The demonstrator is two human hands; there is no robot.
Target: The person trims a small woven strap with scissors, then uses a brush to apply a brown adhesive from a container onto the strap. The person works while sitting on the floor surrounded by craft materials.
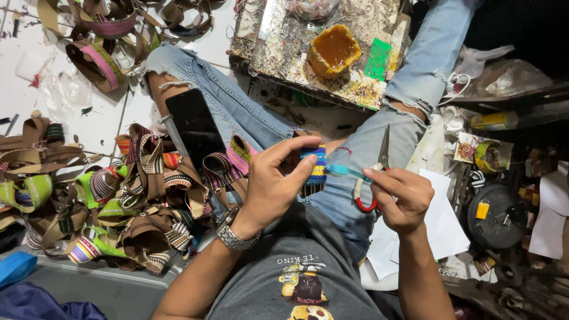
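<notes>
While you sit with your legs stretched out, your left hand (274, 184) pinches a brown strap piece with a blue woven band (314, 166) above your lap. Your right hand (400, 198) grips a small teal brush (344, 170), its tip touching the band, and holds red-handled scissors (374, 178). A glue-filled cup (333, 52) sits on the stained board (284, 41) ahead, a heap of straps (136, 195) at your left.

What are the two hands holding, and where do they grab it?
The left hand pinches a striped woven strap piece by its edge. The right hand holds a teal toothbrush by its handle.
</notes>
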